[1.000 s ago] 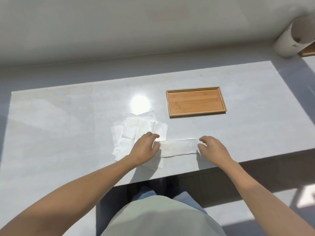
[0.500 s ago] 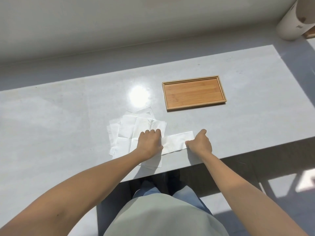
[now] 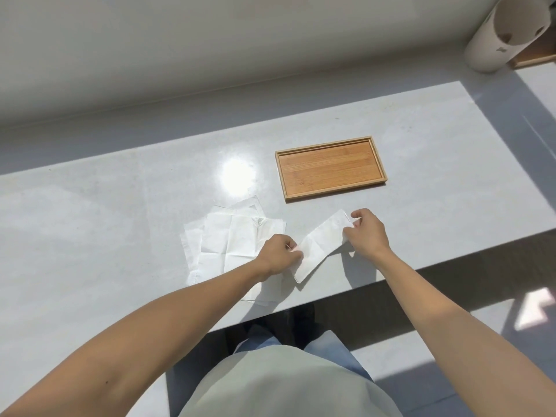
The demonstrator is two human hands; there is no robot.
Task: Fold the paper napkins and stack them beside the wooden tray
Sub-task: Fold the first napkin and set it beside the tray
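A folded white napkin strip (image 3: 320, 245) is held slantwise just above the table, one end in each hand. My left hand (image 3: 278, 255) pinches its near left end; my right hand (image 3: 365, 233) pinches its far right end. To the left lies a loose pile of unfolded white napkins (image 3: 231, 239), partly under my left forearm. The empty wooden tray (image 3: 331, 171) sits flat behind the strip, a short gap away from my right hand.
The pale grey table (image 3: 120, 212) runs wide to the left, with its front edge close below my hands. A white cylinder (image 3: 505, 34) lies at the back right corner beside a wooden edge (image 3: 535, 60). A bright sun glare (image 3: 237, 177) lies left of the tray.
The folded strip lay flat under both hands; now both hands pinch its ends and it has lifted and turned slantwise, its right end moved toward the tray.
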